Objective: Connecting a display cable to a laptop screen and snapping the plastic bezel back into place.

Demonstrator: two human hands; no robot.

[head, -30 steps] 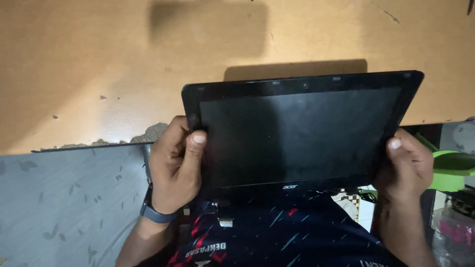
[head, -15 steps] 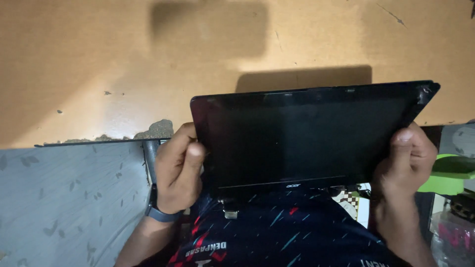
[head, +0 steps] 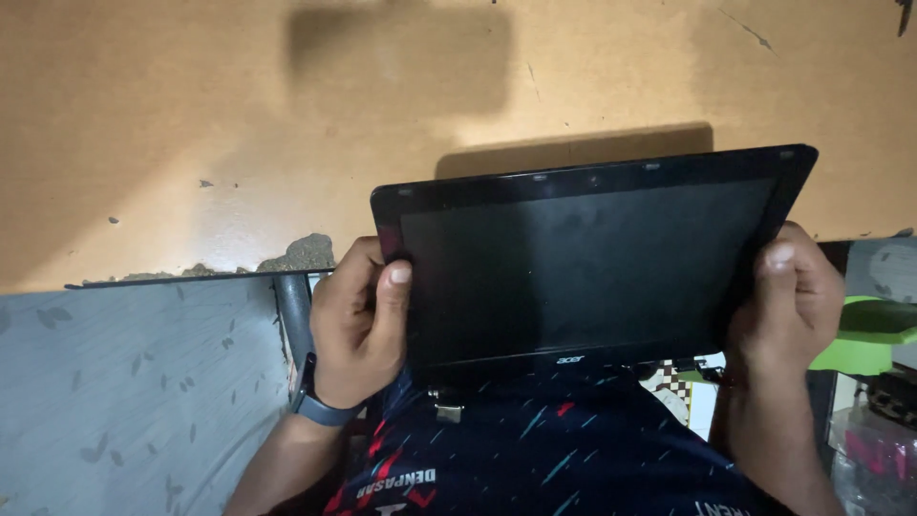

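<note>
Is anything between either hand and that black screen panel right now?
Nothing visible: the left hand grips the screen panel directly at its left edge, thumb on the bezel, and the right hand clasps its right edge.

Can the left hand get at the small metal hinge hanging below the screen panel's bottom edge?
Probably yes: the left hand grips the screen panel just above the hinge, with nothing between, though it must let go first.

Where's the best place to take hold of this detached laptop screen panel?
Grip the screen panel by its two short side edges, coming in from left and right, thumbs on the bezel only. It is thin, flat and wide, and the left hand and right hand hold it this way.
</note>
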